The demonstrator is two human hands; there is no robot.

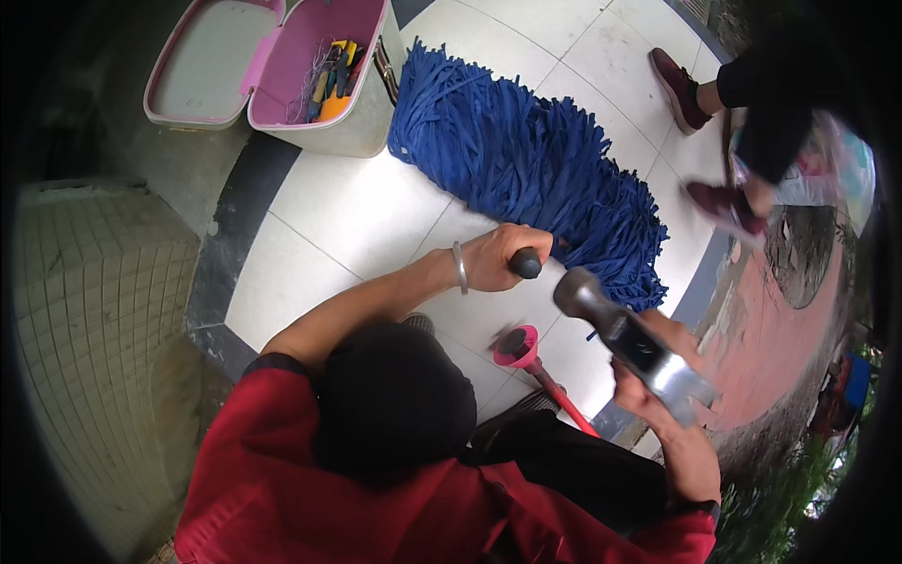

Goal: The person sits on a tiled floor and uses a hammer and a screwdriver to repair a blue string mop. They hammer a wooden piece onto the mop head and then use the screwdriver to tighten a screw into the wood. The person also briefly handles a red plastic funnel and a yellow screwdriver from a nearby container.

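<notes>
My left hand (497,257), with a metal bangle at the wrist, is closed around a tool with a dark, rounded handle (526,263). The handle's butt faces up, and the tool's lower end is hidden. In my right hand (638,381) is a claw hammer (638,345), raised and slightly blurred, its round face towards the dark handle but apart from it. Just beyond both hands spreads a large mop head of blue fabric strips (507,155) on the tiles. Below them a red pole (564,398) with a pink collar (520,347) lies slanted.
At the upper left, a pink-lined box (324,141) with its lid (201,63) laid back holds several hand tools (335,81). Another person's feet in dark red shoes (680,92) are at the upper right, near a plastic bag (824,169). A tiled block (106,282) stands left.
</notes>
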